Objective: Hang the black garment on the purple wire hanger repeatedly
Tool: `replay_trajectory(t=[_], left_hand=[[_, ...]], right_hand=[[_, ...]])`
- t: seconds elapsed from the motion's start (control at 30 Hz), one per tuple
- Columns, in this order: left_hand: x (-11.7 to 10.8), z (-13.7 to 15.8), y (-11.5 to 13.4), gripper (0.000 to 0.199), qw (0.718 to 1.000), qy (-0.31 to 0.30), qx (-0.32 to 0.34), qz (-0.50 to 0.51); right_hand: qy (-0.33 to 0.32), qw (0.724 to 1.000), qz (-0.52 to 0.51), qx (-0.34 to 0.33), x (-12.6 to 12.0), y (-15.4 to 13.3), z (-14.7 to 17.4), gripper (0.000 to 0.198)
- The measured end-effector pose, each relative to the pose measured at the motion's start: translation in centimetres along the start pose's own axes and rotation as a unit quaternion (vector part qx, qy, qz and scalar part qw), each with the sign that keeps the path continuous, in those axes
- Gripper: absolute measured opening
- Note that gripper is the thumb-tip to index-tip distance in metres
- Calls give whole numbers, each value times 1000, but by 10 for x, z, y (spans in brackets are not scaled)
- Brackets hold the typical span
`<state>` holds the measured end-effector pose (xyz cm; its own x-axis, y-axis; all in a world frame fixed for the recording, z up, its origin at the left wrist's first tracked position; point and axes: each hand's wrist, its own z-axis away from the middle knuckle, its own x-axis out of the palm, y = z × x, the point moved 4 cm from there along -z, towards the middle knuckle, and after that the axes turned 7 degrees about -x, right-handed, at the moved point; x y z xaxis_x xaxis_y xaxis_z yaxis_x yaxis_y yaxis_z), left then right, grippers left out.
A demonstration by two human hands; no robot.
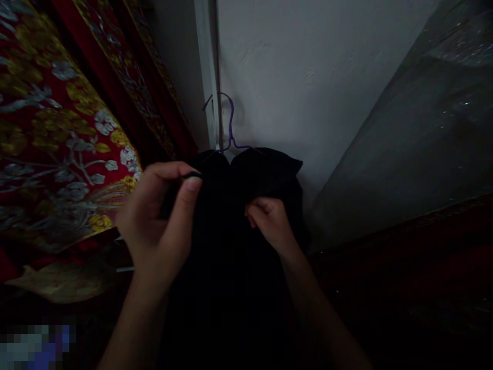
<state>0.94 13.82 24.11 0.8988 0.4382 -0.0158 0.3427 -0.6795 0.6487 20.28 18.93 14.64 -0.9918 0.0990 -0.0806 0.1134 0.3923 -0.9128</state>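
Observation:
A black collared garment hangs from a purple wire hanger against the wall. At the collar's left side, my left hand pinches a bit of the black cloth between thumb and forefinger. My right hand is below the collar's right flap, its fingers curled together against the garment's front. What those fingers hold is hidden. The lower part of the garment is too dark to make out.
Red cloth with gold and silver flower embroidery hangs on the left. The hanger's hook rests at a narrow white upright strip on the pale wall. Clear plastic sheeting covers the right side, above dark red cloth.

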Motion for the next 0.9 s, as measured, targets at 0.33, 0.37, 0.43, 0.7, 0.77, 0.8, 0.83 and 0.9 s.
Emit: replay_trajectory(t=[0.33,0.37,0.43,0.7,0.77,0.8,0.83,0.9], left_hand=[[-87,-6,-138,11,963,232,-132,18],[-87,0,-150,11,962,234,-139,-18],[-82,12,-171,17,961,222,-155,-58],[-60,26,-186,26,933,206,-212,205],[-60,26,-179,24,935,214,-191,208],[-60,27,-176,24,939,215,-184,194],[-58,29,-173,24,945,213,-178,174],[-53,36,-170,25,954,207,-172,132]], right_hand=[[-40,995,-28,83,15,37,88,15],[-49,995,-34,85,19,37,96,15],[-62,994,-43,85,26,36,108,15],[-23,992,-103,67,30,29,123,20],[15,988,-142,64,22,30,124,23],[38,983,-169,67,18,31,123,25],[61,975,-202,75,13,32,123,28],[101,954,-265,100,2,33,123,32]])
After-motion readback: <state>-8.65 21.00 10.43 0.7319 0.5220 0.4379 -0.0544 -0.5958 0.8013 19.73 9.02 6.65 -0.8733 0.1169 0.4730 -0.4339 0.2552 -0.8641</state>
